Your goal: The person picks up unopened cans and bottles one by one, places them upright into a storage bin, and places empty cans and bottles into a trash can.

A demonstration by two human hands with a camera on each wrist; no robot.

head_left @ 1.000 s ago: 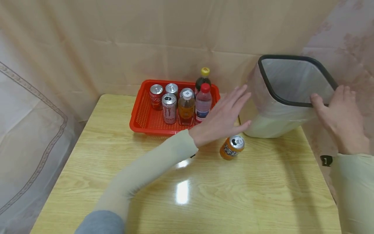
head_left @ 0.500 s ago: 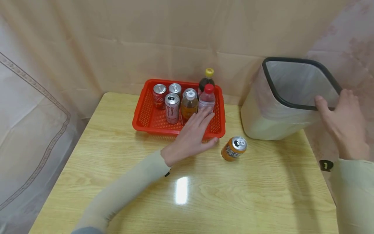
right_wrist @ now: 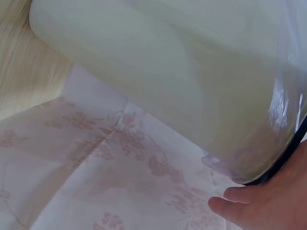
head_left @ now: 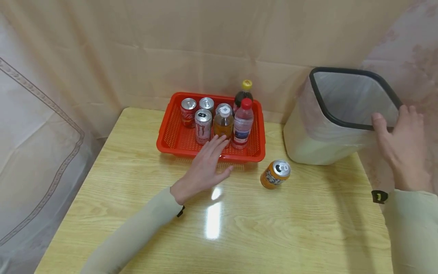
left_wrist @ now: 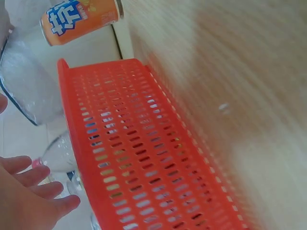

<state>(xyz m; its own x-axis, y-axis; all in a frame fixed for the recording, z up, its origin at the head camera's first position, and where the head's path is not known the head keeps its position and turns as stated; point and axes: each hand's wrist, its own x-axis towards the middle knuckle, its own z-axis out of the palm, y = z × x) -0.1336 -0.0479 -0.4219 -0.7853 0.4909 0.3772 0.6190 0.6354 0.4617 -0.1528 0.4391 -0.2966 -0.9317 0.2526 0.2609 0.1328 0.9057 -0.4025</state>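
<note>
My left hand [head_left: 202, 173] holds nothing, its fingers extended over the front rim of the red plastic basket [head_left: 166, 146]. Inside the basket, a tea-coloured bottle [head_left: 223, 127] with a white cap and a red-capped bottle [head_left: 243, 123] stand nearest the fingertips. In the left wrist view, the loosely spread fingers [left_wrist: 41, 189] show beside the basket's perforated wall [left_wrist: 139, 143]. My right hand [head_left: 405, 148] grips the near right corner of the trash bin [head_left: 311, 146], its thumb over the black rim and its fingers outside. An orange soda can [head_left: 275, 174] stands upright between basket and bin.
Several more drinks stand in the basket, among them a pink can [head_left: 203, 129], a red can [head_left: 188, 114] and a yellow-capped bottle [head_left: 245, 95]. A clear liner [head_left: 349, 95] lines the bin. Behind the wooden table [head_left: 273, 228] hangs a beige curtain [head_left: 205, 38].
My left hand has drawn back leftward and toward me, from above the orange can to the basket's front rim. The right hand stays on the bin. The view has shifted slightly.
</note>
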